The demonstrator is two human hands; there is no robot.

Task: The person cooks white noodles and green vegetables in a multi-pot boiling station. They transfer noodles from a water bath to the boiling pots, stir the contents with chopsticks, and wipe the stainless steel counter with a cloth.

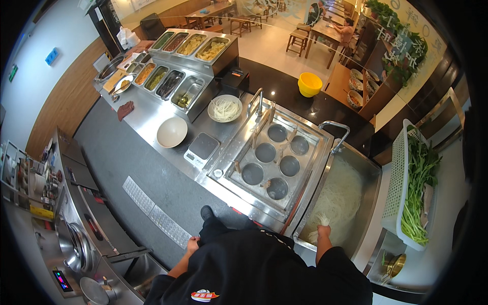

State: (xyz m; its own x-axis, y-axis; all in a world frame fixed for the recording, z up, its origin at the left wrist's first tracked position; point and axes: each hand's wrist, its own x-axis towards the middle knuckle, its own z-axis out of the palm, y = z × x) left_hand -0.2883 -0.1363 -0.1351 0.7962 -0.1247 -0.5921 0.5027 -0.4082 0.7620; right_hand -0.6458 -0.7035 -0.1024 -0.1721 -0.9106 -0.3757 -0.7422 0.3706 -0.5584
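Note:
My right hand (323, 230) grips a bunch of white rice noodles (322, 220) at the near end of a steel sink (371, 190), where many more noodles (339, 187) lie in cloudy water. Low at my left side hangs my left hand (193, 244), its fingers curled; whether it holds something does not show. Left of the sink stands a noodle boiler (244, 152) with several round wells and strainer baskets. On the counter beyond are a plate of white noodles (225, 109), an empty white bowl (172, 132) and a digital kitchen scale (202, 148).
Steel trays of toppings (167, 82) line the far left counter. A yellow bowl (309, 84) sits on the dark ledge behind the boiler. Right of the sink, a white plastic basket (394, 198) holds leafy greens. Two faucets (335, 124) rise by the boiler and sink. People sit at tables beyond the glass.

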